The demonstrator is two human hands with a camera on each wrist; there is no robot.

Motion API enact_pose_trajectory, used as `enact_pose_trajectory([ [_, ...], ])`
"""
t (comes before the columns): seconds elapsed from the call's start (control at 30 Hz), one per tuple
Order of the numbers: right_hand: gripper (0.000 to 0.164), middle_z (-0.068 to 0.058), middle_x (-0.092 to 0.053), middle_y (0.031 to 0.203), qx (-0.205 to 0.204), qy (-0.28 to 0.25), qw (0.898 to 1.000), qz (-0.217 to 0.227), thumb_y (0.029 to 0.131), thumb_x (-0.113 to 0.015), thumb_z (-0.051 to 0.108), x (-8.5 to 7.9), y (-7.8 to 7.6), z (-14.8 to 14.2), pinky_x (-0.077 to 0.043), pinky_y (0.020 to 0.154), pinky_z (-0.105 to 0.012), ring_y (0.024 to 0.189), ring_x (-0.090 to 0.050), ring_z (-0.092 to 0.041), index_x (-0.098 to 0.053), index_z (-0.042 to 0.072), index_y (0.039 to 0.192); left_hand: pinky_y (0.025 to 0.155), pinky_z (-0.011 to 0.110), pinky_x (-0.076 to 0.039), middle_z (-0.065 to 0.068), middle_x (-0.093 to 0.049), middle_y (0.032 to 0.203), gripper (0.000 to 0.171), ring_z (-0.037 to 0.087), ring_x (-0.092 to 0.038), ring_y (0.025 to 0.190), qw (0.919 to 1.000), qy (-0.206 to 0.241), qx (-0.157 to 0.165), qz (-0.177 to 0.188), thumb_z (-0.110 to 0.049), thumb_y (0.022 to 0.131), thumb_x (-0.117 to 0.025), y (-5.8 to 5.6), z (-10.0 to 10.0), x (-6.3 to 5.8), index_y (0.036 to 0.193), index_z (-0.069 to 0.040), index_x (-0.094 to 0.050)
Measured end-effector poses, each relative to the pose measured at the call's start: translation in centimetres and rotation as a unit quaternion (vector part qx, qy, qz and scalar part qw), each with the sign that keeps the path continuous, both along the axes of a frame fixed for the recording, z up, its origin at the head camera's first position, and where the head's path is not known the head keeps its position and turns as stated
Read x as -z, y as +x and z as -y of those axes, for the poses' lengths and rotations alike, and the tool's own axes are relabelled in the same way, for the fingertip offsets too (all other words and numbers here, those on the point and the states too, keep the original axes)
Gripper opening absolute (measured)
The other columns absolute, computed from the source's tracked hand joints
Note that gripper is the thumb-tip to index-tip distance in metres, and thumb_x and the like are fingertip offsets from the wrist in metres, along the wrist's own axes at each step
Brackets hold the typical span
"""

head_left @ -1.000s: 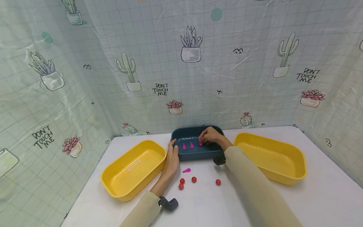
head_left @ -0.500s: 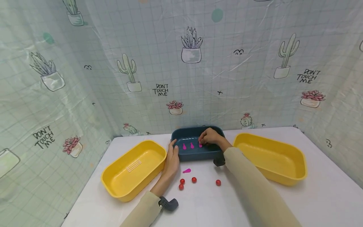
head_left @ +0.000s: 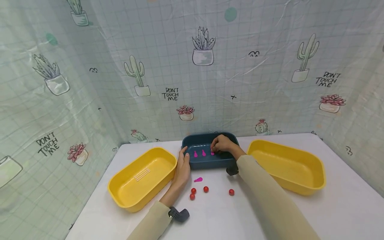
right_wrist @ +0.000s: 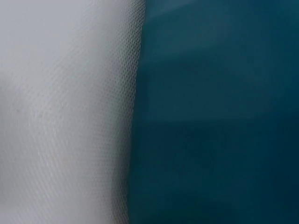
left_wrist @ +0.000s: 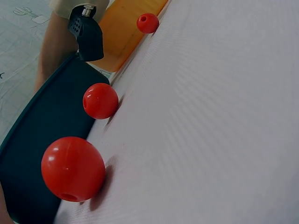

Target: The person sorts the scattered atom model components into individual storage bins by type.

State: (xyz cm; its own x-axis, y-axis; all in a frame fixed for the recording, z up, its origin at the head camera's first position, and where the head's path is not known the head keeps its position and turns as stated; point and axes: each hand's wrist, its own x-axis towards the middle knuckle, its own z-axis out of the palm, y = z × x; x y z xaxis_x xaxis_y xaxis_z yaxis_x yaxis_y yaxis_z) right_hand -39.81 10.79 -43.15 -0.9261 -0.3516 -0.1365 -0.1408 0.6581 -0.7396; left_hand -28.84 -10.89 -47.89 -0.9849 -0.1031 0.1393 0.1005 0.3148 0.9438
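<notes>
A blue tray point(head_left: 210, 164) stands between yellow bins point(head_left: 282, 165), its far rim near a curtain point(head_left: 216, 86) printed "DON'T TOUCH ME". Inside at right, the right hand point(head_left: 222, 143) pinches a pink piece point(head_left: 212, 153); the left hand point(head_left: 182, 165), fingers extended, rests at the left wall. Red beads point(head_left: 206, 189) sit nearer; tabletop point(head_left: 345, 186) extends past the right bin.

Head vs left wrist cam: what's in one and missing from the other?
Head only: left yellow tray with pale sticks, the three pink pieces inside the dark blue tray, and the right grip pinching the rightmost one. It shows four red balls; the wrist view shows three.

Left wrist only: holes in the red balls, too small to make out from the head.

Both: dark blue tray, red balls, right yellow tray, white table, the camera on the right wrist.
</notes>
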Motion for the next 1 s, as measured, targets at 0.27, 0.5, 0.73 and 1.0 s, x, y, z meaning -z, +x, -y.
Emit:
enact_pose_trajectory([
  [0.27,0.011,-0.006,-0.075,0.090,-0.013,0.013,1.000,-0.006,0.091,-0.072,0.008,-0.21,-0.08,0.03,-0.056,0.069,-0.024,0.075,-0.062,-0.011,-0.077,0.001,0.098,0.130,0.054,-0.019,0.004,-0.028,0.171,0.050,0.027,-0.026,0.159,0.9999,-0.008,-0.006,-0.005,-0.036,0.113,-0.033,-0.07,0.12,-0.08,0.161,-0.022,-0.033],
  [0.5,0.011,-0.007,-0.076,0.093,-0.008,0.027,1.000,-0.008,0.092,-0.071,0.008,0.06,-0.22,0.01,-0.057,0.070,-0.024,0.078,-0.063,-0.012,-0.077,0.001,0.099,0.130,0.054,-0.020,0.003,-0.027,0.172,0.051,0.027,-0.026,0.159,0.9999,-0.010,-0.006,0.000,-0.040,0.113,-0.032,0.10,-0.08,0.03,0.161,-0.024,-0.032],
  [0.73,0.011,-0.007,-0.077,0.092,-0.009,0.028,0.999,-0.013,0.090,-0.071,0.006,0.36,-0.28,0.03,-0.057,0.066,-0.026,0.076,-0.063,-0.011,-0.077,0.001,0.097,0.130,0.054,-0.020,0.004,-0.027,0.172,0.051,0.028,-0.026,0.159,1.0000,-0.004,-0.006,-0.005,-0.040,0.113,-0.032,0.19,-0.15,0.29,0.161,-0.024,-0.033],
  [1.0,0.010,-0.007,-0.075,0.090,-0.009,0.024,1.000,-0.011,0.090,-0.070,0.006,0.11,-0.26,0.10,-0.057,0.066,-0.027,0.076,-0.063,-0.012,-0.076,0.001,0.097,0.130,0.055,-0.020,0.004,-0.027,0.172,0.048,0.028,-0.025,0.160,1.0000,0.000,-0.007,-0.002,-0.034,0.113,-0.034,0.21,-0.09,-0.05,0.161,-0.025,-0.033],
])
